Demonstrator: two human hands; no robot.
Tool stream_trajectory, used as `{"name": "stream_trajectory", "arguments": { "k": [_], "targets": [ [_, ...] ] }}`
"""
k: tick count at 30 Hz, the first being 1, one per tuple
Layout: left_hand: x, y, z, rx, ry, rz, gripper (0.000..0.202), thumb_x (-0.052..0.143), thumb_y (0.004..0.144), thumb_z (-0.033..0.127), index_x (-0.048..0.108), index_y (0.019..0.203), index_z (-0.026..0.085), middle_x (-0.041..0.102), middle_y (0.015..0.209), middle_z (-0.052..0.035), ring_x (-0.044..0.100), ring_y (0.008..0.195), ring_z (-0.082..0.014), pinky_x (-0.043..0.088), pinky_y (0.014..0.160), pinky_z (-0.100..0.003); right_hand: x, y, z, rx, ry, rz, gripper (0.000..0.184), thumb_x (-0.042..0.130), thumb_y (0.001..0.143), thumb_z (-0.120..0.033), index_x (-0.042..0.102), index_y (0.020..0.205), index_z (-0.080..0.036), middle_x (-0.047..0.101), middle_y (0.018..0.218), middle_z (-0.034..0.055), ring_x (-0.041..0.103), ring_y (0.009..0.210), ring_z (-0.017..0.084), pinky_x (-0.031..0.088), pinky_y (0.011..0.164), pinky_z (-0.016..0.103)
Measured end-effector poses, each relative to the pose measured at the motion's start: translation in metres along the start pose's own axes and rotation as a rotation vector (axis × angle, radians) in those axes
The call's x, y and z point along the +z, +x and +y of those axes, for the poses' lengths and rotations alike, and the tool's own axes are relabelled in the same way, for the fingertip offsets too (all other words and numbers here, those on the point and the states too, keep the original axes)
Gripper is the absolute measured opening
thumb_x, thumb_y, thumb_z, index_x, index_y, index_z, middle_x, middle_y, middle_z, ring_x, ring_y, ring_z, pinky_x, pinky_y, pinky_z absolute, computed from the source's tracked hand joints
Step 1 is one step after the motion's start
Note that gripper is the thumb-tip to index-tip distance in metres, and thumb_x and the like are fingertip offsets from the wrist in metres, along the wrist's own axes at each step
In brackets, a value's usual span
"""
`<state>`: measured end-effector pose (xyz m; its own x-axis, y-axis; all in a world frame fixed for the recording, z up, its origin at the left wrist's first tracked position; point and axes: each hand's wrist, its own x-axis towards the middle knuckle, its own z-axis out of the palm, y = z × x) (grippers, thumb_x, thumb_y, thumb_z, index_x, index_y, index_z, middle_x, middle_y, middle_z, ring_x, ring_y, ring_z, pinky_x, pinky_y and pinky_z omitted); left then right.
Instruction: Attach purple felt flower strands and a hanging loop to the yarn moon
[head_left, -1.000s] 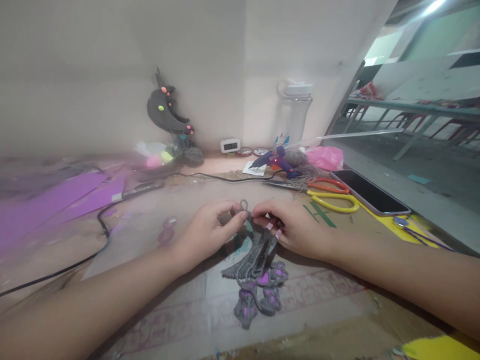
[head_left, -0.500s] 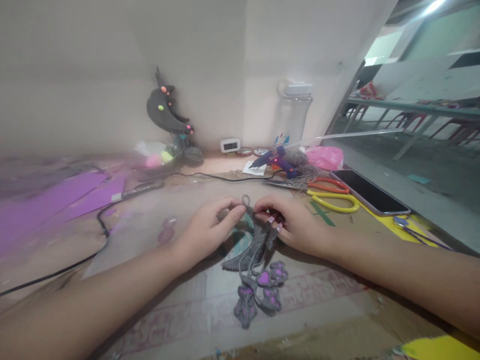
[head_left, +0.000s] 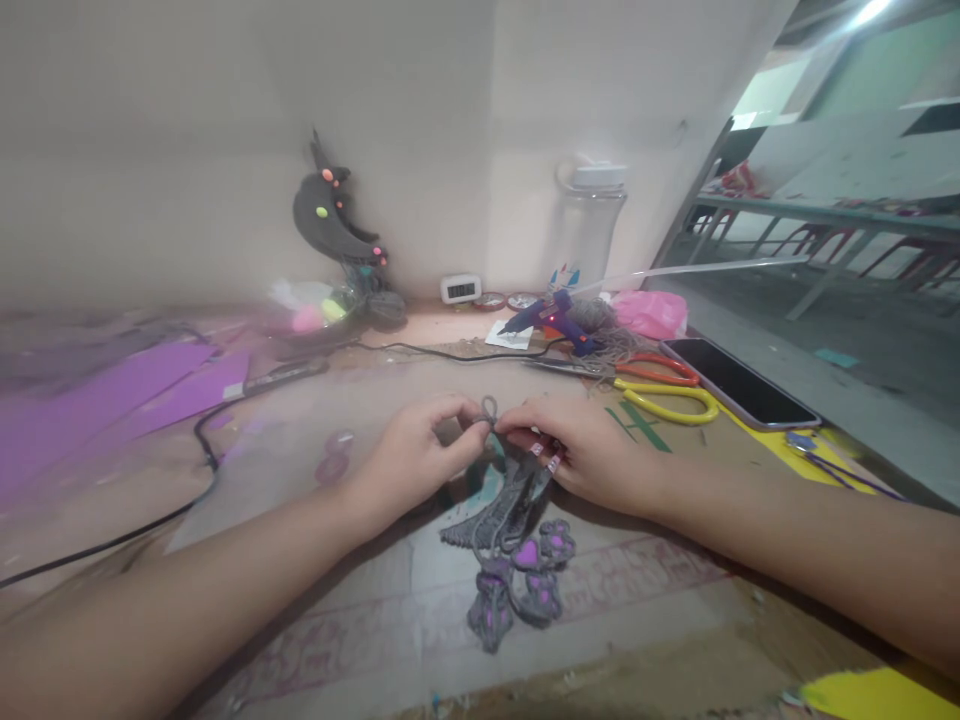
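Note:
My left hand (head_left: 435, 440) pinches a grey yarn cord (head_left: 490, 405) at the base of its small upright loop. From the other side my right hand (head_left: 555, 435) closes its thumb and forefinger on the same spot, fingertips nearly touching those of the left. Below the hands lies a grey yarn-wrapped crescent (head_left: 487, 520), its upper end partly hidden by my right fingers. Cords run down from it to several grey paw-shaped charms (head_left: 541, 595) with purple pads, resting on the table sheet.
A glue gun (head_left: 551, 320) with a red light stands behind, by grey yarn. Scissors with red and yellow handles (head_left: 675, 403) and a phone (head_left: 739, 383) lie right. A bottle (head_left: 589, 235), small clock (head_left: 460, 290) and decorated dark crescent (head_left: 326, 220) stand along the wall. A black cable (head_left: 202, 440) crosses left.
My right hand has shifted slightly left, bringing its fingertips up to my left ones at the loop's base. The crescent and charms have moved only a little.

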<state>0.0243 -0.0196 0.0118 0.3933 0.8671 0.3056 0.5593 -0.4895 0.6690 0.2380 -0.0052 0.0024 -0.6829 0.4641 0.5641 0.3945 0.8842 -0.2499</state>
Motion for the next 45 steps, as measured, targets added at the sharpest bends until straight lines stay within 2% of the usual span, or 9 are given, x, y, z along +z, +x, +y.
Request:
{"name": "stream_trajectory", "arguments": {
  "k": [6,13,23,31,45],
  "targets": [
    [-0.0009,0.0000,0.0033,0.010,0.011,-0.009,0.016,0.050,0.086,0.025,0.058,0.074,0.019,0.062,0.076,0.0018,0.058,0.078,-0.0153,0.043,0.075,-0.025,-0.0003,-0.0004,-0.0005,-0.038,-0.018,-0.019,0.026,0.046,0.085,-0.007,0.061,0.103,-0.018,0.067,0.081,0.0030,0.058,0.070,0.013,0.042,0.064,0.023],
    [-0.0004,-0.0014,0.0031,0.078,0.026,0.012,0.018,0.046,0.088,0.027,0.061,0.080,0.019,0.066,0.088,-0.0023,0.060,0.088,-0.0181,0.046,0.083,-0.029,0.0002,-0.0008,-0.0019,0.077,-0.005,-0.011,0.018,0.051,0.074,-0.005,0.055,0.085,-0.019,0.063,0.075,-0.0006,0.050,0.059,0.010,0.037,0.057,0.021],
    [-0.0005,-0.0008,0.0017,0.062,0.015,-0.003,0.022,0.044,0.091,0.028,0.062,0.081,0.020,0.066,0.085,-0.0012,0.060,0.085,-0.0172,0.046,0.080,-0.028,-0.0007,0.0008,-0.0028,0.043,0.004,0.019,0.016,0.052,0.084,-0.012,0.059,0.097,-0.018,0.068,0.079,0.0021,0.057,0.062,0.012,0.041,0.059,0.023],
    [0.0000,-0.0001,0.0006,0.055,0.029,-0.014,0.020,0.047,0.089,0.027,0.062,0.078,0.020,0.065,0.081,-0.0002,0.060,0.082,-0.0165,0.045,0.077,-0.026,0.0023,-0.0014,0.0011,0.004,-0.022,0.004,0.022,0.051,0.087,-0.013,0.060,0.106,-0.018,0.070,0.087,0.0044,0.064,0.078,0.015,0.047,0.070,0.025],
    [0.0006,-0.0010,0.0022,0.049,0.027,-0.024,0.023,0.045,0.090,0.027,0.060,0.075,0.019,0.063,0.079,-0.0002,0.059,0.081,-0.0159,0.043,0.076,-0.025,-0.0006,-0.0008,-0.0009,-0.031,-0.061,-0.022,0.023,0.050,0.087,-0.010,0.062,0.106,-0.015,0.071,0.089,0.0053,0.064,0.081,0.014,0.047,0.073,0.025]
  ]
}}
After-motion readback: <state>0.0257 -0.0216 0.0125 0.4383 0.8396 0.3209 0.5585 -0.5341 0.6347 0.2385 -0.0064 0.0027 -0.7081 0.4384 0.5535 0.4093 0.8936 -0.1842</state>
